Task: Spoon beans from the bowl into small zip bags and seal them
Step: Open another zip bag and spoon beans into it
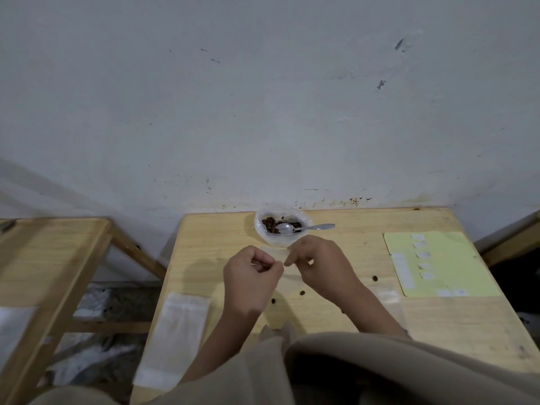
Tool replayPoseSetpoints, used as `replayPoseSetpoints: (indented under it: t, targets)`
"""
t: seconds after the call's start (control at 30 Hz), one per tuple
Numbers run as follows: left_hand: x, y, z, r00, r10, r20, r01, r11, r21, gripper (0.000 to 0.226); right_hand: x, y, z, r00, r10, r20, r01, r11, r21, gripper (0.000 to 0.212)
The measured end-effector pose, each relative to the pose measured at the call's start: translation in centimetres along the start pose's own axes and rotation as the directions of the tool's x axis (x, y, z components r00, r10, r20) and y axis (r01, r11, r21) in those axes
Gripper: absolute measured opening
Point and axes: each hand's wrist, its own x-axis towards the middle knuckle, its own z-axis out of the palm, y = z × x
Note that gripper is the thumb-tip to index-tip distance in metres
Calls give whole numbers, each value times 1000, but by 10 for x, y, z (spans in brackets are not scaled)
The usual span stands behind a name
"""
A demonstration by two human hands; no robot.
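Both hands, left [253, 270] and right [317, 262], pinch a small clear bag [277, 255] mid-worktop [365, 317], fingers curled on it. Just beyond, the bowl [281, 228] holds dark beans [270, 223] and a spoon [304, 228].

No readable text anywhere, small white labels [421, 255] on the yellow sheet [455, 258] at right of the frame too blurred to read, white strip [403, 270] on the sheet's left edge likewise unreadable
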Motion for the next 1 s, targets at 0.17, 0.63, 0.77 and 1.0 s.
replayPoseSetpoints:
  t: [0.17,0.63,0.77,1.0]
  targets:
    - [-2,2,4,996,60,73,-52,993,-104,28,-2,-4,-5,991,111,72,-115,992,44,17]
    - [16,-62,-19,869,378,320,-493,714,496,127,7,2,-31,970,204,135,-243,857,454,27]
    - [20,-69,-19,850,429,306,-526,670,523,118,9,7,-33,953,188,238,-270,883,384,19]
    - [24,-75,-20,835,457,307,-548,638,541,107,19,18,-32,931,235,279,-320,894,314,63]
